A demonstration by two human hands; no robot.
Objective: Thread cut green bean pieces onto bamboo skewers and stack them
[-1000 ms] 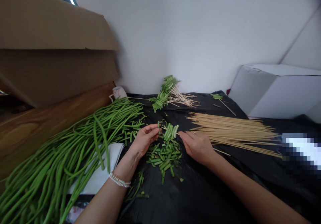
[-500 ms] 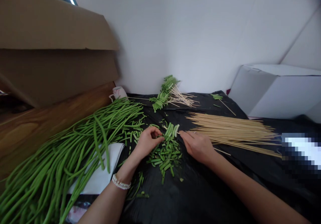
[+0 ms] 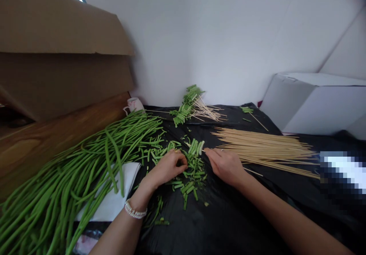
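Closed around a bamboo skewer [image 3: 203, 150], my right hand [image 3: 224, 164] holds it level above the black sheet. Several short green bean pieces [image 3: 195, 147] are threaded side by side on its left end. My left hand [image 3: 170, 164] reaches down into the loose pile of cut bean pieces [image 3: 190, 188], its thumb and fingers curled together. Whatever lies between those fingertips is hidden. Beaded bracelets [image 3: 135, 210] circle the left wrist.
Long green beans [image 3: 94, 171] spread over the left side, partly on a white sheet [image 3: 128, 178]. Bare skewers [image 3: 265, 148] lie to the right. Filled skewers [image 3: 184, 112] are stacked at the back, near a cup [image 3: 135, 105]. A cardboard box [image 3: 65, 72] and a white box [image 3: 323, 104] flank the table.
My left hand has moved down and slightly left, away from the threaded pieces to the loose pile. My right hand has stayed almost still with the skewer.
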